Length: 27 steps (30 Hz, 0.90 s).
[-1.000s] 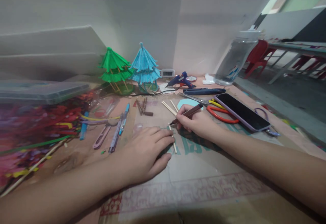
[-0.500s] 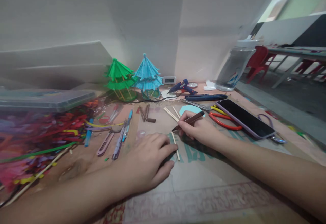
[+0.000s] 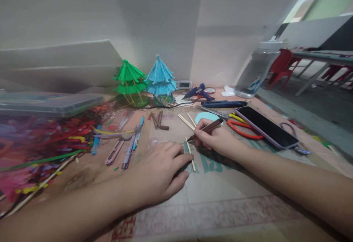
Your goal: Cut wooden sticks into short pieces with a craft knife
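Note:
My right hand (image 3: 213, 135) is closed round a brown marker (image 3: 205, 129), its tip down at the upper part of a thin pale wooden stick (image 3: 189, 149). My left hand (image 3: 169, 168) lies on the work surface, thumb and index finger apart, with the index fingertip touching the stick. More pale sticks (image 3: 186, 122) lie just beyond the right hand, beside a light-blue paper shape (image 3: 206, 117) it partly covers. Several brown sticks (image 3: 156, 120) and a brown marker cap (image 3: 164, 127) rest farther back.
Green (image 3: 131, 78) and blue (image 3: 160, 76) tiered-roof models stand at the back beside a glue gun (image 3: 199, 92). Scissors (image 3: 244, 129), a phone (image 3: 266, 126) and a clear bottle (image 3: 255, 71) are on the right. Pens (image 3: 129, 150), a pink cutter (image 3: 114, 153) and colourful scraps (image 3: 60, 143) lie left.
The view has shifted slightly. Both hands keep nearly the same places, with the marker tip still at the stick's upper part and the left index finger still on the stick.

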Available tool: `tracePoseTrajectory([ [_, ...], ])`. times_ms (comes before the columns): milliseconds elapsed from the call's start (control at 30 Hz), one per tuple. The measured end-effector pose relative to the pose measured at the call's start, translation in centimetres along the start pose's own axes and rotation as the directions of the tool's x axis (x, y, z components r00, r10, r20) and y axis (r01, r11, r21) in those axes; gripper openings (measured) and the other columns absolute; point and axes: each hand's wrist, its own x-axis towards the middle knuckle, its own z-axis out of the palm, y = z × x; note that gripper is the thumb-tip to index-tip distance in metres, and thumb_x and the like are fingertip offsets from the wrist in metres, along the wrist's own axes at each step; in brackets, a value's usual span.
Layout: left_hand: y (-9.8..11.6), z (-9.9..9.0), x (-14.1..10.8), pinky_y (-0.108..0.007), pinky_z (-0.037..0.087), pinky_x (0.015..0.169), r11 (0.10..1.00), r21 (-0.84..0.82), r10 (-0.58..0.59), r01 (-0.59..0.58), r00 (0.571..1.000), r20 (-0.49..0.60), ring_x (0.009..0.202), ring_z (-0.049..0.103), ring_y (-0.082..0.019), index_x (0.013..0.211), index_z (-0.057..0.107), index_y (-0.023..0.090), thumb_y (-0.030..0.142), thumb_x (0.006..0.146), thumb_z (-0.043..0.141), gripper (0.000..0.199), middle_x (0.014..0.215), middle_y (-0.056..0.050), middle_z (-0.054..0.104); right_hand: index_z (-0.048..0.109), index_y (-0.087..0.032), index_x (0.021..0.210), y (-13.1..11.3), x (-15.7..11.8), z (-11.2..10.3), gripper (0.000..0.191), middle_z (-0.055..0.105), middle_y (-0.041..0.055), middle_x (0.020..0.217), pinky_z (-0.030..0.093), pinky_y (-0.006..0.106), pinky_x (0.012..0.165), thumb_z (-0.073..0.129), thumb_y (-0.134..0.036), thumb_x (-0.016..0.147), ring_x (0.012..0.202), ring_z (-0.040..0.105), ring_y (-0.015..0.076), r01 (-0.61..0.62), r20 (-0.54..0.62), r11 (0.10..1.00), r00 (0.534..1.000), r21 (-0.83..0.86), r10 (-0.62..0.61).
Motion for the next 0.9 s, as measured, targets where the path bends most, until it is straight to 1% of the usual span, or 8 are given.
tracePoseTrajectory([
  [200,-0.04,0.03,-0.04,-0.045,0.05,0.086,1.0,0.012,0.001,-0.001,1.0,0.001,0.099,0.059,-0.028,0.126,0.063,0.019,0.031,0.099,0.049,0.032,0.109,-0.011,0.063,0.05,-0.021,0.077,0.13,-0.06,-0.18,0.015,0.064,-0.0029,0.056,0.034,0.018,0.041,0.062,-0.026,0.083,0.044,0.048,0.0081,-0.028,0.072,0.999,0.997,0.02,0.027],
  [300,-0.01,0.0,0.01,-0.045,0.05,0.087,1.0,0.01,-0.003,0.003,1.0,0.01,0.1,0.059,-0.028,0.126,0.064,0.019,0.03,0.099,0.05,0.032,0.109,-0.012,0.063,0.051,-0.02,0.075,0.19,-0.11,-0.23,0.013,0.065,-0.0025,0.056,0.034,0.018,0.042,0.062,-0.023,0.082,0.043,0.047,0.0075,-0.025,0.092,1.0,0.995,0.007,0.024],
  [367,0.03,-0.04,0.05,-0.044,0.051,0.087,1.0,0.012,-0.008,0.008,1.0,0.014,0.1,0.059,-0.027,0.125,0.064,0.02,0.03,0.098,0.05,0.032,0.108,-0.011,0.063,0.051,-0.02,0.077,0.19,-0.13,-0.2,0.013,0.065,-0.0029,0.057,0.034,0.018,0.041,0.062,-0.024,0.083,0.043,0.047,0.0077,-0.01,0.074,1.0,0.997,0.001,0.01],
  [500,0.04,-0.08,0.08,-0.045,0.05,0.087,1.0,0.018,-0.014,0.013,1.0,0.017,0.099,0.06,-0.027,0.125,0.065,0.02,0.031,0.098,0.05,0.032,0.107,-0.011,0.063,0.051,-0.021,0.082,0.0,-0.16,-0.1,0.014,0.065,-0.0032,0.059,0.034,0.019,0.041,0.062,-0.029,0.086,0.044,0.048,0.0089,0.016,0.002,1.0,1.0,-0.021,-0.016],
  [567,0.02,-0.06,0.09,-0.045,0.05,0.087,1.0,0.021,-0.014,0.013,1.0,0.016,0.099,0.06,-0.028,0.126,0.065,0.021,0.031,0.098,0.05,0.033,0.108,-0.011,0.063,0.052,-0.021,0.081,-0.17,-0.18,-0.09,0.014,0.065,-0.0028,0.059,0.035,0.019,0.041,0.062,-0.029,0.085,0.044,0.048,0.0088,0.019,-0.006,0.999,1.0,-0.035,-0.019],
  [667,-0.01,-0.01,0.06,-0.045,0.05,0.087,1.0,0.026,-0.005,0.005,1.0,0.011,0.1,0.06,-0.028,0.126,0.064,0.02,0.032,0.099,0.049,0.033,0.108,-0.011,0.063,0.05,-0.021,0.077,-0.36,-0.27,-0.14,0.014,0.064,-0.0032,0.056,0.034,0.019,0.041,0.062,-0.027,0.083,0.043,0.048,0.0085,-0.006,0.02,1.0,1.0,-0.022,0.006],
  [800,-0.03,0.02,-0.04,-0.046,0.05,0.086,0.999,0.032,-0.004,0.004,1.0,0.025,0.1,0.06,-0.029,0.128,0.063,0.021,0.032,0.1,0.048,0.034,0.11,-0.011,0.062,0.051,-0.02,0.073,-0.42,-0.46,-0.29,0.012,0.063,-0.0025,0.054,0.034,0.018,0.042,0.061,-0.022,0.079,0.045,0.05,0.0087,-0.027,0.082,1.0,0.996,0.007,0.026],
  [900,-0.07,0.0,-0.09,-0.047,0.05,0.087,1.0,0.023,-0.007,0.006,1.0,0.029,0.102,0.059,-0.029,0.128,0.063,0.021,0.032,0.1,0.048,0.033,0.11,-0.011,0.062,0.052,-0.02,0.074,-0.33,-0.52,-0.32,0.01,0.062,-0.0031,0.054,0.034,0.018,0.043,0.06,-0.021,0.08,0.045,0.05,0.0085,-0.027,0.107,1.0,0.994,-0.001,0.027],
])
